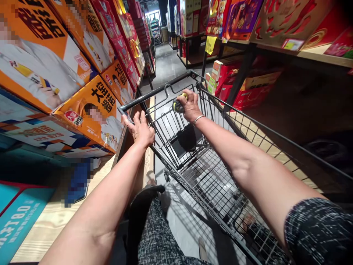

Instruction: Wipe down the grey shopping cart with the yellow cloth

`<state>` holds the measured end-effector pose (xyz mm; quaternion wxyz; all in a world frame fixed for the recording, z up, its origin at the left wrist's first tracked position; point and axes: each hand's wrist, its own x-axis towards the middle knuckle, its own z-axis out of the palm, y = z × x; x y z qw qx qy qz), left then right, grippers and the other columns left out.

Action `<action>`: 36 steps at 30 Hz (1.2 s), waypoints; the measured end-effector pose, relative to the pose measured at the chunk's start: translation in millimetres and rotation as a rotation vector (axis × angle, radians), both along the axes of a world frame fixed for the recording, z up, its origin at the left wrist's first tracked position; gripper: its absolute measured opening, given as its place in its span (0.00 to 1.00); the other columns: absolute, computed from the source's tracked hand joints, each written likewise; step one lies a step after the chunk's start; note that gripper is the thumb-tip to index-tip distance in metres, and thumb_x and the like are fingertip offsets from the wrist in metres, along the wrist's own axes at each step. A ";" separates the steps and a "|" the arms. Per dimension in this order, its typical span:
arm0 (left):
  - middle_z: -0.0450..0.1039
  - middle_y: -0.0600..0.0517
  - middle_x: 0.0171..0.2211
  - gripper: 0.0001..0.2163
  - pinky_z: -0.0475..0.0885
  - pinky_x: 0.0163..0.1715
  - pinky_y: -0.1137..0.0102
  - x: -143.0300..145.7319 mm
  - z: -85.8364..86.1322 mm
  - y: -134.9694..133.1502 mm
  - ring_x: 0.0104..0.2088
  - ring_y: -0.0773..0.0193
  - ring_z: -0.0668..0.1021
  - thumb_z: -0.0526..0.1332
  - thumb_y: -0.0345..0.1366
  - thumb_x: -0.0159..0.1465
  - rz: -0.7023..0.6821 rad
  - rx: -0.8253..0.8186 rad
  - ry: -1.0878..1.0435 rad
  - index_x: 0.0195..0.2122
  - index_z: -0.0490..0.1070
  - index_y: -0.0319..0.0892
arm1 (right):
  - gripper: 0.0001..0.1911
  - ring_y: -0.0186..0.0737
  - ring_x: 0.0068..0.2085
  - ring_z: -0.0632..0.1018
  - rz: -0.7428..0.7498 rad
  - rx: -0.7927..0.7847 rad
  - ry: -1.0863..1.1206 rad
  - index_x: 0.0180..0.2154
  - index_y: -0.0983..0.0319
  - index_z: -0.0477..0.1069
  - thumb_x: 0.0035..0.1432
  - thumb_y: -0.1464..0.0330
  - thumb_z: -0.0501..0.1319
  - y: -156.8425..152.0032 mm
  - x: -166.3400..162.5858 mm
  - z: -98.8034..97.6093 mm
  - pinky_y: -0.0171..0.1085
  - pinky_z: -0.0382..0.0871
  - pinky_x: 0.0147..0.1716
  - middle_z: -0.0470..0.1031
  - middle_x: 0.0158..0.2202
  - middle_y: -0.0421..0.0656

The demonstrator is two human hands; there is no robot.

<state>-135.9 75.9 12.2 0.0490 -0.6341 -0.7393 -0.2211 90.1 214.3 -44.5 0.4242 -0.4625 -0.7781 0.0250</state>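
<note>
A black wire shopping cart (220,191) stands in front of me, its handle bar (154,92) at the far end. My left hand (142,130) is at the cart's left far corner, fingers spread, beside or touching the frame below the handle. Over the fold-down seat part (186,138) my right hand (190,106) is closed on a small black-and-yellow round object (178,106). The fingers partly cover that object, and its kind cannot be made out. The cart basket's wire bottom shows bare grid.
Orange gift boxes (88,110) are stacked close on the left, above a wooden shelf ledge (96,180). On the right a shelf (275,51) holds boxes, with red gift bags (256,88) beneath. A grey-floored aisle (171,59) runs ahead.
</note>
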 end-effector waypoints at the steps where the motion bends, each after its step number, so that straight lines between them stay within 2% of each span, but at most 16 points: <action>1: 0.48 0.42 0.72 0.38 0.35 0.72 0.43 -0.6 0.1 1.5 0.73 0.38 0.30 0.63 0.33 0.57 -0.006 -0.004 0.007 0.70 0.56 0.40 | 0.33 0.58 0.68 0.51 0.017 -0.026 -0.027 0.60 0.51 0.65 0.53 0.73 0.66 -3.0 1.8 -12.7 0.61 0.51 0.69 0.51 0.67 0.43; 5: 0.50 0.44 0.72 0.37 0.40 0.72 0.44 -3.3 -2.2 10.8 0.73 0.40 0.29 0.65 0.36 0.56 -0.019 0.012 0.030 0.68 0.61 0.44 | 0.35 0.59 0.69 0.50 0.016 -0.236 -0.169 0.59 0.54 0.66 0.49 0.78 0.62 -54.6 19.9 -107.1 0.61 0.51 0.69 0.54 0.67 0.47; 7: 0.50 0.45 0.72 0.37 0.41 0.72 0.44 -3.6 -3.2 15.4 0.73 0.40 0.28 0.66 0.37 0.55 -0.022 0.009 0.039 0.68 0.61 0.44 | 0.32 0.58 0.67 0.54 -0.011 -0.400 -0.234 0.57 0.54 0.69 0.51 0.80 0.58 -86.3 35.0 -155.7 0.62 0.57 0.66 0.58 0.65 0.49; 9: 0.50 0.45 0.72 0.38 0.39 0.72 0.44 -3.1 -3.5 18.9 0.73 0.40 0.28 0.67 0.37 0.55 -0.028 0.005 0.040 0.68 0.61 0.45 | 0.29 0.56 0.64 0.58 -0.001 -0.505 -0.276 0.54 0.52 0.71 0.54 0.80 0.55 -105.8 50.9 -186.5 0.61 0.62 0.63 0.62 0.62 0.50; 10: 0.50 0.45 0.72 0.38 0.37 0.72 0.44 -2.8 -3.5 20.1 0.73 0.40 0.27 0.67 0.37 0.55 -0.031 0.004 0.036 0.68 0.61 0.45 | 0.28 0.56 0.63 0.60 -0.008 -0.529 -0.286 0.54 0.52 0.72 0.55 0.80 0.54 -108.3 57.9 -192.5 0.60 0.64 0.62 0.63 0.62 0.50; 11: 0.50 0.45 0.72 0.38 0.36 0.72 0.44 -2.4 -3.4 21.0 0.73 0.40 0.27 0.68 0.37 0.54 -0.035 0.004 0.030 0.68 0.61 0.45 | 0.28 0.55 0.63 0.60 -0.023 -0.532 -0.291 0.54 0.52 0.72 0.55 0.79 0.54 -105.3 63.8 -191.8 0.59 0.65 0.62 0.63 0.61 0.50; 13: 0.49 0.46 0.72 0.39 0.33 0.72 0.45 -2.1 -3.5 22.0 0.73 0.40 0.27 0.68 0.37 0.53 -0.042 0.005 0.010 0.68 0.61 0.45 | 0.28 0.55 0.63 0.60 -0.090 -0.483 -0.286 0.56 0.53 0.70 0.55 0.79 0.56 -84.3 71.6 -171.7 0.57 0.65 0.62 0.61 0.62 0.49; 18: 0.49 0.49 0.72 0.41 0.29 0.72 0.47 -3.5 -5.0 23.0 0.73 0.40 0.26 0.70 0.35 0.51 -0.056 0.012 -0.040 0.67 0.61 0.48 | 0.31 0.58 0.64 0.57 -0.250 -0.143 -0.226 0.61 0.54 0.64 0.56 0.74 0.58 8.2 74.1 -73.1 0.57 0.60 0.63 0.56 0.65 0.48; 21: 0.48 0.49 0.73 0.41 0.27 0.72 0.45 -4.7 -5.9 23.6 0.72 0.38 0.26 0.70 0.36 0.51 -0.070 0.013 -0.058 0.67 0.61 0.48 | 0.30 0.58 0.65 0.56 -0.288 -0.049 -0.235 0.63 0.54 0.60 0.59 0.71 0.57 38.7 67.0 -42.9 0.60 0.58 0.63 0.55 0.66 0.49; 23: 0.48 0.50 0.73 0.41 0.26 0.71 0.45 -5.1 -6.3 23.9 0.72 0.39 0.25 0.70 0.36 0.50 -0.078 0.020 -0.078 0.67 0.61 0.49 | 0.29 0.57 0.65 0.56 -0.301 -0.069 -0.262 0.63 0.56 0.60 0.60 0.70 0.56 33.8 60.8 -50.2 0.59 0.57 0.63 0.54 0.66 0.51; 25: 0.48 0.51 0.73 0.41 0.25 0.72 0.46 -5.0 -6.7 23.8 0.72 0.40 0.24 0.71 0.37 0.50 -0.083 0.028 -0.098 0.67 0.62 0.49 | 0.29 0.56 0.65 0.56 -0.323 -0.153 -0.301 0.64 0.58 0.59 0.61 0.71 0.55 10.3 57.3 -75.4 0.57 0.57 0.63 0.53 0.67 0.52; 28: 0.48 0.52 0.72 0.41 0.25 0.72 0.49 -4.4 -7.3 23.4 0.72 0.43 0.23 0.72 0.37 0.51 -0.093 0.037 -0.133 0.67 0.62 0.48 | 0.28 0.55 0.65 0.56 -0.354 -0.395 -0.465 0.65 0.58 0.59 0.64 0.72 0.51 -39.2 64.6 -121.9 0.53 0.60 0.61 0.53 0.68 0.53; 30: 0.48 0.53 0.73 0.41 0.24 0.73 0.50 -4.3 -8.1 24.0 0.72 0.45 0.22 0.72 0.36 0.51 -0.103 0.040 -0.154 0.67 0.62 0.47 | 0.25 0.56 0.63 0.59 -0.323 -0.537 -0.618 0.63 0.58 0.62 0.65 0.72 0.50 -64.5 77.0 -139.7 0.51 0.62 0.57 0.56 0.66 0.53; 31: 0.48 0.53 0.73 0.41 0.24 0.73 0.51 -4.5 -8.8 24.7 0.71 0.45 0.21 0.72 0.36 0.51 -0.105 0.042 -0.159 0.67 0.62 0.47 | 0.23 0.57 0.61 0.60 -0.302 -0.569 -0.684 0.61 0.57 0.65 0.65 0.72 0.50 -71.6 84.0 -141.1 0.51 0.62 0.55 0.59 0.65 0.53; 33: 0.48 0.54 0.72 0.42 0.24 0.73 0.50 -5.3 -10.4 27.0 0.72 0.45 0.22 0.72 0.36 0.49 -0.101 0.050 -0.158 0.67 0.62 0.49 | 0.21 0.58 0.59 0.62 -0.281 -0.527 -0.780 0.57 0.57 0.69 0.66 0.72 0.49 -73.4 96.9 -127.0 0.53 0.61 0.53 0.64 0.61 0.54; 36: 0.51 0.53 0.72 0.42 0.26 0.73 0.47 -7.2 -12.8 30.5 0.72 0.41 0.25 0.73 0.37 0.47 -0.103 0.075 -0.142 0.66 0.64 0.52 | 0.21 0.58 0.61 0.59 -0.281 -0.295 -0.844 0.55 0.59 0.70 0.69 0.72 0.45 -51.9 110.5 -74.4 0.56 0.56 0.54 0.63 0.63 0.54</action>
